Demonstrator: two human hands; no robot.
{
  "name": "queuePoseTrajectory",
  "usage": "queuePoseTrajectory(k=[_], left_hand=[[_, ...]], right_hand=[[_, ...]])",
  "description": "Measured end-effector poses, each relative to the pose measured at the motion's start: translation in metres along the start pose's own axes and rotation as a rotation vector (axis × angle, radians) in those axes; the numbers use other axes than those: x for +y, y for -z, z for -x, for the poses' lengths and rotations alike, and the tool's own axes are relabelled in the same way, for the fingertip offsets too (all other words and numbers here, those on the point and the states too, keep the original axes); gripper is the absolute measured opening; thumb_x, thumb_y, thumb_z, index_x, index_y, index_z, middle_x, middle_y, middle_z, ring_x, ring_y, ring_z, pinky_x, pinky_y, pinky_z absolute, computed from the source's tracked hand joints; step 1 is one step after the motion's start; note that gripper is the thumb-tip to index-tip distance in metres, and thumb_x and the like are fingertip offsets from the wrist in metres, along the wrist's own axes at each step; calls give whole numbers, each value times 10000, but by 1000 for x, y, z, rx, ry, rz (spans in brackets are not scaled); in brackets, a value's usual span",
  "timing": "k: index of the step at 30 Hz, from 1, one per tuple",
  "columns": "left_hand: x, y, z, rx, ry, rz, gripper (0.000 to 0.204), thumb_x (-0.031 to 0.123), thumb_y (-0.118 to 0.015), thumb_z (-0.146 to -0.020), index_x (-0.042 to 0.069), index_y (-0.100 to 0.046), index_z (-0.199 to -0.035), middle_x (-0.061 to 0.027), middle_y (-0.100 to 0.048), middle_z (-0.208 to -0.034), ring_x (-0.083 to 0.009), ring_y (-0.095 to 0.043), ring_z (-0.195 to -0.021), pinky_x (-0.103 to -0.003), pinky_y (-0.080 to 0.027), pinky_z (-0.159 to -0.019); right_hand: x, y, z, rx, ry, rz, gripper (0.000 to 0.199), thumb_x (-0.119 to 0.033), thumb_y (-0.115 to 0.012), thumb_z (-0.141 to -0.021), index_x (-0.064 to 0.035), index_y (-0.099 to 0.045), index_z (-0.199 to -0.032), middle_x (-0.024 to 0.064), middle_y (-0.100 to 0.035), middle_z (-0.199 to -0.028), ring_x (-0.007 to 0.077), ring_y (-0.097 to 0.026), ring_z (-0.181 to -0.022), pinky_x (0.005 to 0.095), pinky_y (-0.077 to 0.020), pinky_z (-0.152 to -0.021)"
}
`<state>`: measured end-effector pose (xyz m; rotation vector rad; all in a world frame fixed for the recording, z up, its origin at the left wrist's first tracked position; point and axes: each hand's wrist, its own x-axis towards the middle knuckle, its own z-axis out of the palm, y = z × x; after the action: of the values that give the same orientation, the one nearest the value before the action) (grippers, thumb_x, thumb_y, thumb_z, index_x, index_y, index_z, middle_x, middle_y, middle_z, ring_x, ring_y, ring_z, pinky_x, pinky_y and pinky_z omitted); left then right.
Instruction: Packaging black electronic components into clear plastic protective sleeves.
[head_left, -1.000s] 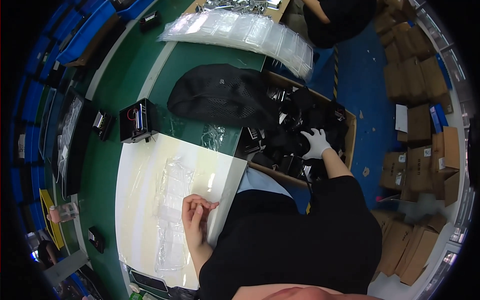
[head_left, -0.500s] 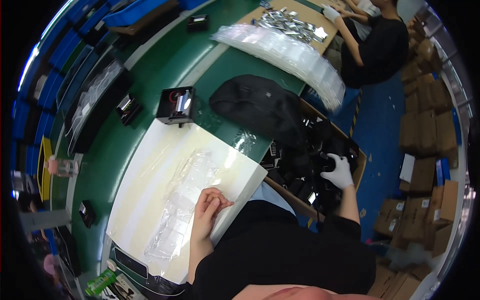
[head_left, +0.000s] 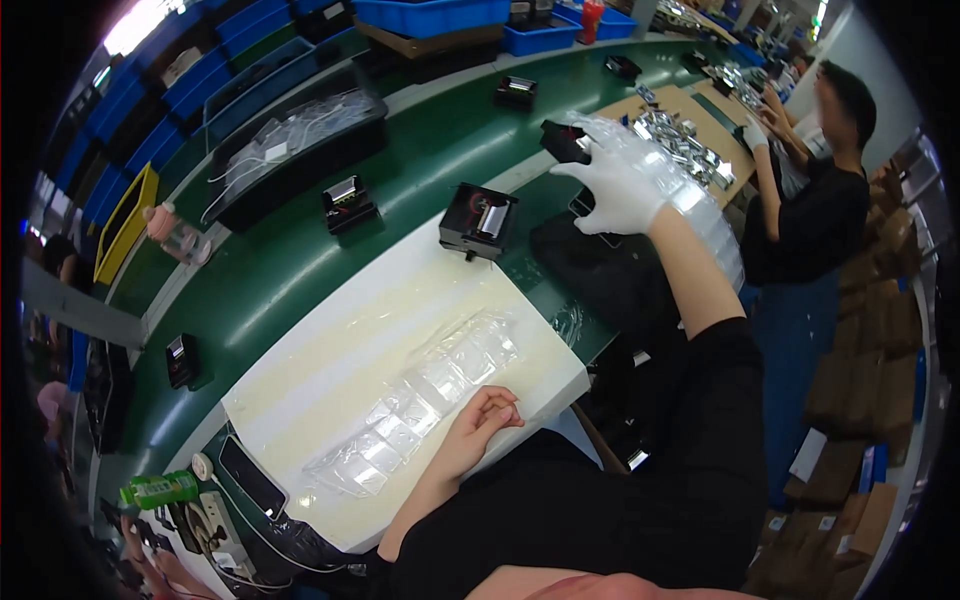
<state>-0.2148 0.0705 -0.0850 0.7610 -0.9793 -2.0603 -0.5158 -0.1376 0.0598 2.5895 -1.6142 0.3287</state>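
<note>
My right hand [head_left: 625, 190], in a white glove, reaches out at the far edge of the bench, its fingers curled round black parts. One black boxy part [head_left: 566, 142] shows at its fingertips, and another dark piece with a silvery rim [head_left: 580, 204] sits between thumb and fingers. My bare left hand [head_left: 487, 415] rests at the near edge of the white board [head_left: 290, 345], fingers loosely curled and closed, nothing visible in them. Beside it lies a clear plastic strip of pockets [head_left: 405, 400]. A black device with a silver roller [head_left: 480, 220] stands at the board's far corner.
A green conveyor [head_left: 270, 290] carries several similar black devices. A black bag [head_left: 600, 270] lies under my right arm. Beyond are clear plastic trays [head_left: 715, 225] and a co-worker [head_left: 815, 190] in a black shirt. A phone [head_left: 252, 478] and green can [head_left: 160, 490] lie near left.
My right hand has left the box of black parts and swung forward and up, now with black parts in it. The view has turned right. My left hand stays by the board's edge.
</note>
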Motion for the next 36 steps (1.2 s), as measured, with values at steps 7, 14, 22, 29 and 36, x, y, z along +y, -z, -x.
queuePoseTrajectory(k=[7, 14, 22, 29, 36], left_hand=[[-6, 4, 0, -47, -34, 62, 217, 87, -522, -1002, -6, -511, -1197, -96, -572, -1002, -182, -601, -962, -285, -492, -920], [-3, 3, 1, -44, -68, -65, 209, 72, -520, -997, 8, -516, -1196, -94, -582, -1010, -182, -602, -963, -280, -482, -900], [118, -3, 54, -201, -291, -793, 180, 55, -543, -960, 34, -587, -1133, -111, -625, -1085, -232, -612, -983, -322, -476, -901], [205, 90, 19, 502, -339, -1619, 314, -1, -574, -846, 21, -577, -1159, -109, -615, -1135, -280, -591, -1018, -334, -471, -906], [193, 232, -50, 695, -430, -2202, 436, 41, -617, -825, 78, -523, -1249, -80, -615, -1155, -279, -613, -1019, -364, -498, -856]], right_hand=[[15, -47, -45, -382, 73, -168, 821, -246, -739, -616, -148, -495, -1395, 237, -538, -1219, 383, -539, -1066, 432, -474, -924], [34, -44, -81, -131, 22, -259, 768, -290, -728, -700, -90, -490, -1402, 218, -527, -1368, 372, -522, -1218, 401, -420, -1041], [44, -94, -124, -100, -254, -153, 575, -304, -662, -818, -70, -550, -1331, 204, -585, -1295, 371, -567, -1161, 422, -436, -1017], [31, -118, -230, -206, -137, -27, 391, -189, -568, -878, -60, -571, -1247, 199, -653, -1140, 416, -630, -991, 445, -510, -870], [43, -154, -268, -92, -243, -2, 377, -83, -610, -815, -81, -519, -1181, 181, -664, -1088, 395, -639, -984, 461, -512, -861]])
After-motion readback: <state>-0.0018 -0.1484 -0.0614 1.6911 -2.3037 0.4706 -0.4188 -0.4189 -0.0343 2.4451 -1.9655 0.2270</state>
